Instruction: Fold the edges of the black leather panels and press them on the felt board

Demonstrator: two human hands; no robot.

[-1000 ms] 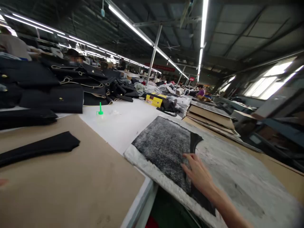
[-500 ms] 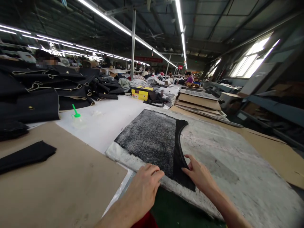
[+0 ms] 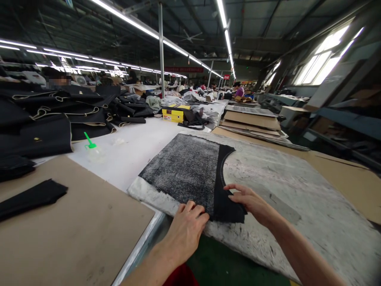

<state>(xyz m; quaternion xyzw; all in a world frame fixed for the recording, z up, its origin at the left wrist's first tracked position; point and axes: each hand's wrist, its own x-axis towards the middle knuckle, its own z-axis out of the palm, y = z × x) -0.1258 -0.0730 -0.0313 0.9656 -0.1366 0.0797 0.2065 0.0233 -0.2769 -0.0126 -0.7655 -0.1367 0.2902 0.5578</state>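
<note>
A dark cut piece of fabric (image 3: 190,171) with a curved right edge lies on a grey-white stained board (image 3: 297,190). My left hand (image 3: 187,228) rests at the near edge of the fabric, fingers curled down onto it. My right hand (image 3: 248,200) lies at the fabric's near right corner, fingers stretched out flat and pointing left, touching the black curved strip.
A brown cardboard sheet (image 3: 80,226) with a black fabric strip (image 3: 29,198) lies at left. A green-capped bottle (image 3: 91,149) stands on the white table. Piles of dark garments (image 3: 59,115) and a yellow box (image 3: 174,115) sit farther back. Stacked boards (image 3: 253,121) lie behind; people work far off.
My left hand came into view and settled on the fabric's near edge. My right hand shifted slightly and flattened on the corner. The view swung right and steadied.
</note>
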